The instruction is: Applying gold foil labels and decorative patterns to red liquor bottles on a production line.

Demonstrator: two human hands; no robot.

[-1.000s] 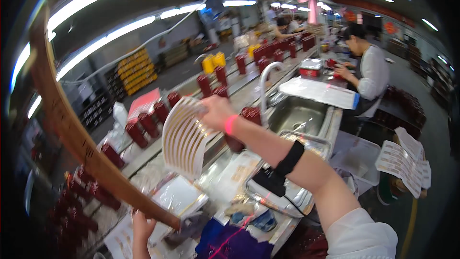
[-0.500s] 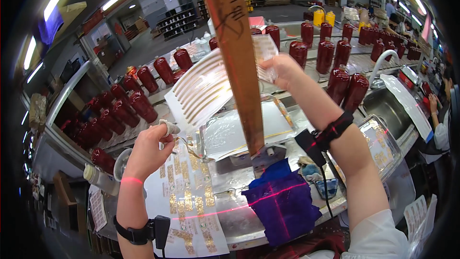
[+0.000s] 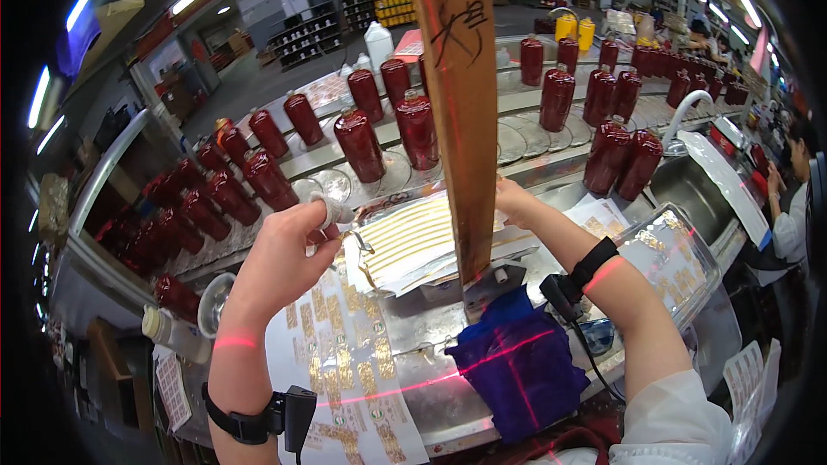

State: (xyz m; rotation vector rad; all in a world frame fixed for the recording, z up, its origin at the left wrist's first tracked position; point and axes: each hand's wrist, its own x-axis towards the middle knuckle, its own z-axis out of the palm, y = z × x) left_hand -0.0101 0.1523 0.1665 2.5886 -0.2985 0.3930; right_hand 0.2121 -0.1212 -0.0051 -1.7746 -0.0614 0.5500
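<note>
My left hand (image 3: 289, 254) is loosely curled, a white cloth (image 3: 334, 210) around its bent index finger. Close beside it is the metal handle of a shallow tray. A white sheet with curved gold stripes (image 3: 405, 241) spreads low over this tray. At the sheet's right end is my right hand (image 3: 517, 204), closed on its edge, the fingertips partly hidden by an upright wooden board (image 3: 461, 120). Below my left forearm lies a white sheet of gold-patterned transfers (image 3: 345, 353). A folded purple cloth (image 3: 517, 370) sits at the board's foot.
Dark red bottles (image 3: 413, 129) stand in several groups along the conveyor (image 3: 525, 133) behind. On the right are a tray of gold transfers (image 3: 663, 258), a metal sink (image 3: 702, 194) and a curved tap (image 3: 685, 112). A co-worker (image 3: 788, 198) is at the far right.
The gold-striped sheet has come down from the air to the tray. My right hand has moved down with it, partly behind the board. My left hand has shifted slightly right.
</note>
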